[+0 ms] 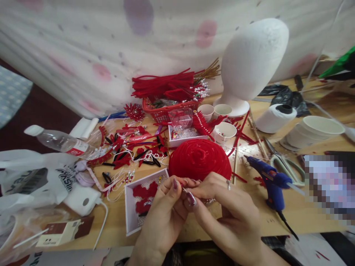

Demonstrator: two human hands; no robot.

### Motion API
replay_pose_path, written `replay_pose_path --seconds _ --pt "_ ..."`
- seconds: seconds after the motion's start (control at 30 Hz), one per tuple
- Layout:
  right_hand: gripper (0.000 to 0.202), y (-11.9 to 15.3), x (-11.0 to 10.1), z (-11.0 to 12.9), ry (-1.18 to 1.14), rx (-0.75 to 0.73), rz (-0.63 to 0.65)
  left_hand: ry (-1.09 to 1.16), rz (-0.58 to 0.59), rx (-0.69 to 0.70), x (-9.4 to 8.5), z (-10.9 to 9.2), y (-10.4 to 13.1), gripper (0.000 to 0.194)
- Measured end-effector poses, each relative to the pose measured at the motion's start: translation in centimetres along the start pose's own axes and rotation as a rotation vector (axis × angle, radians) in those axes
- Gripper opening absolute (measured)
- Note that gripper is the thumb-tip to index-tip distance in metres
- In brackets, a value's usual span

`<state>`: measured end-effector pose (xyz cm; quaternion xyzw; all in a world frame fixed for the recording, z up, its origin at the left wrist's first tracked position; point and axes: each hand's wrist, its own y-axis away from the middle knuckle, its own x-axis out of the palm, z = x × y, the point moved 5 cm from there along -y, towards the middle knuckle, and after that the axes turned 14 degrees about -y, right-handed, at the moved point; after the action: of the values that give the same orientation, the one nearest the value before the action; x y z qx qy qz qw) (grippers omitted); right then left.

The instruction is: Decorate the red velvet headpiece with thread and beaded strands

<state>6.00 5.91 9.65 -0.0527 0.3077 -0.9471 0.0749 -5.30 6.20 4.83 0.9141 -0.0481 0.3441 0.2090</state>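
Near the table's front edge, my left hand (166, 212) and my right hand (224, 210) meet with fingertips pinched together. Between them is something tiny, with a bit of red and a thin pale line showing; the fingers hide most of it. Just behind the hands lies a large red coil (199, 157) of soft cord. To the left, partly behind my left hand, a white tray (130, 214) holds red flower pieces and small beads. A second white box (187, 141) with beads stands behind the coil.
A blue glue gun (269, 177) and scissors (285, 162) lie right, near a thread spool (276, 117). Behind stand a white foam head (252, 62), paper cups (225, 132) and a red basket (163, 112). A bottle (63, 142), plastic bags (30, 177) and white adapter (83, 199) are left.
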Motion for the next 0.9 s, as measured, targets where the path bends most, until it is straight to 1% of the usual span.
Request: replay_pose_path --seconds 0.23,0.43,0.73,0.83,0.9 --pt "0.012 0.1 -0.1 -0.2 0.013 0.036 -0.004 -0.076 0.010 0.030 0.0 -0.3 0.1 0.017" --pt "0.010 0.1 -0.1 -0.3 0.018 0.071 -0.003 -0.104 -0.013 0.039 -0.5 -0.2 0.1 0.018" --pt "0.010 0.4 0.1 -0.6 0.002 0.097 -0.006 -0.156 0.009 0.085 -1.1 -0.4 0.0 0.015" --pt "0.010 0.5 0.1 -0.7 0.003 0.112 -0.007 -0.209 -0.032 0.129 -1.6 -0.6 0.0 0.014" --pt "0.010 0.5 0.2 -0.8 -0.002 0.116 -0.001 -0.263 -0.052 0.191 -1.7 -0.8 0.0 0.013"
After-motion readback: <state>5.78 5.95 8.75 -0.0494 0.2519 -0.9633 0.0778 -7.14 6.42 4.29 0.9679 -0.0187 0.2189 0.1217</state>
